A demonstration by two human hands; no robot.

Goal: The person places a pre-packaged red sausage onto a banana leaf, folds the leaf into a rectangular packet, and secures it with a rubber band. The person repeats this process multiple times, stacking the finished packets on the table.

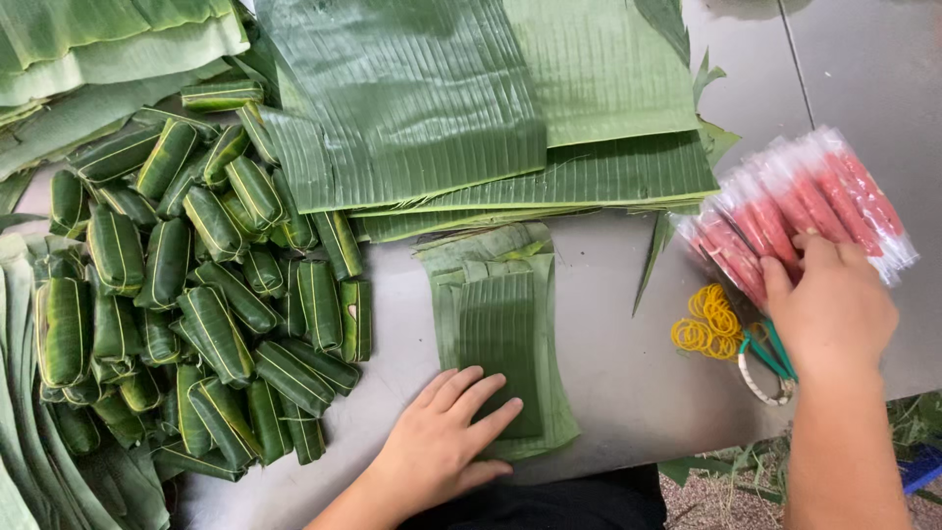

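resting flat with fingers spread, the left hand (444, 440) presses a small stack of cut banana leaf strips (500, 339) on the steel table (628, 383). the right hand (832, 309) covers red sticks in clear wrappers (800, 211), grip hidden; scissors (768, 361) half-hidden beneath, yellow rubber bands (706, 322) beside.

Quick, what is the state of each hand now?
Left hand: open, flat on the leaf strips.
Right hand: fingers on the pink sticks; grip unclear.

2 hands (432, 442), approx 45 leaf-wrapped bundles (196, 294), approx 9 red sausage sticks (795, 206), 1 scissors (770, 358).
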